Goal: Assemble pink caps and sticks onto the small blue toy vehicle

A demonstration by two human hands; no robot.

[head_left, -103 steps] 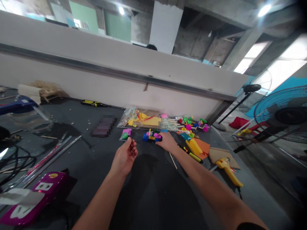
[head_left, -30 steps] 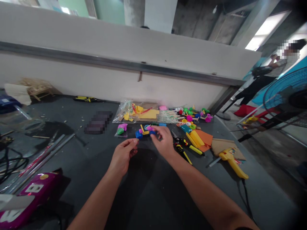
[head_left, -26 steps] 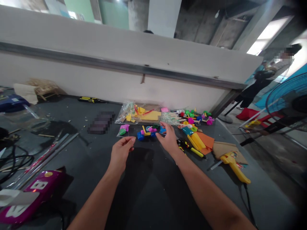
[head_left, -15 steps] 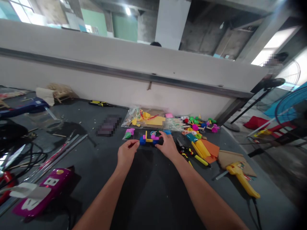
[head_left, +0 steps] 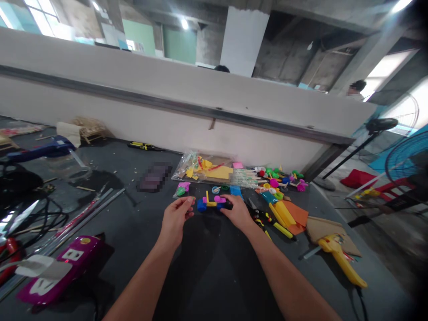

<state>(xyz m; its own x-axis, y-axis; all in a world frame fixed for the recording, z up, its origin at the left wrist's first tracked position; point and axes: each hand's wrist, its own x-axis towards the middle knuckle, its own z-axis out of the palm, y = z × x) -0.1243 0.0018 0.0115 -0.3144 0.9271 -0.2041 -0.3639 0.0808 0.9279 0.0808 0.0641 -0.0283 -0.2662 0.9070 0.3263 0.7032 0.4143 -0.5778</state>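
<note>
In the middle of the dark table is a small model (head_left: 211, 203) of blue, yellow and pink pieces, with a yellow stick standing up from it. My right hand (head_left: 238, 213) grips its right end between thumb and fingers. Just left of the model, my left hand (head_left: 177, 216) is closed in a pinch, apart from the model. A tiny coloured bit shows at its fingertips, too small to name. Behind the hands lie a small bag (head_left: 182, 189) of pink and green pieces, a round ring-like piece (head_left: 216, 190) and a blue piece (head_left: 236, 191).
A clear bag (head_left: 203, 168) of yellow parts and several sticks lie along the white partition (head_left: 160, 118). Pliers (head_left: 264, 218), yellow and orange sheets (head_left: 297, 214) and a yellow glue gun (head_left: 341, 258) are at right. At left are a purple power strip (head_left: 63, 272) and metal rods (head_left: 96, 214).
My left hand has drawn back slightly from the model's left end, leaving a gap. My right hand keeps its hold. The whole view has shifted a little.
</note>
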